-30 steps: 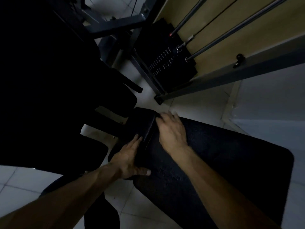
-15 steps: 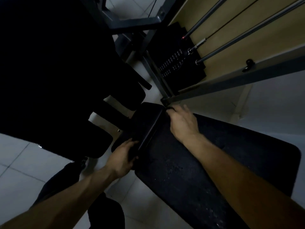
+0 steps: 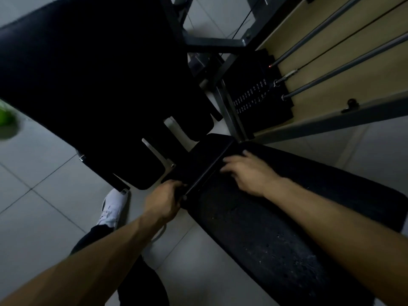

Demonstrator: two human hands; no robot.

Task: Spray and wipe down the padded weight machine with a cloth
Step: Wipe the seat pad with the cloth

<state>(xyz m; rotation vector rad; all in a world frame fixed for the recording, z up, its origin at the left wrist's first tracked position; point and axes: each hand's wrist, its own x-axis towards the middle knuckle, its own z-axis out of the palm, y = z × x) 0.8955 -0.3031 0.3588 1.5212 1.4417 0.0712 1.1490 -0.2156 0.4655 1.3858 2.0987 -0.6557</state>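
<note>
The weight machine's small black pad (image 3: 203, 160) sits in the middle, butted against a long black textured pad (image 3: 276, 235) that runs to the lower right. My left hand (image 3: 166, 200) grips the near corner of the small pad, fingers curled round its edge. My right hand (image 3: 248, 173) rests on the long pad just beside the seam, fingers spread and blurred by motion. In this dim light I can make out no cloth or spray bottle in either hand.
A big black back pad (image 3: 88, 74) fills the upper left. The weight stack (image 3: 254, 98) with guide rods (image 3: 344, 62) and a grey frame bar (image 3: 331, 122) stands behind. My white shoe (image 3: 112, 208) is on the tiled floor. A green object (image 3: 6, 115) shows at the left edge.
My left hand went from lying flat on the small pad to gripping its near corner. My right hand slid along the seam and now sits back from the far edge. The view tilted.
</note>
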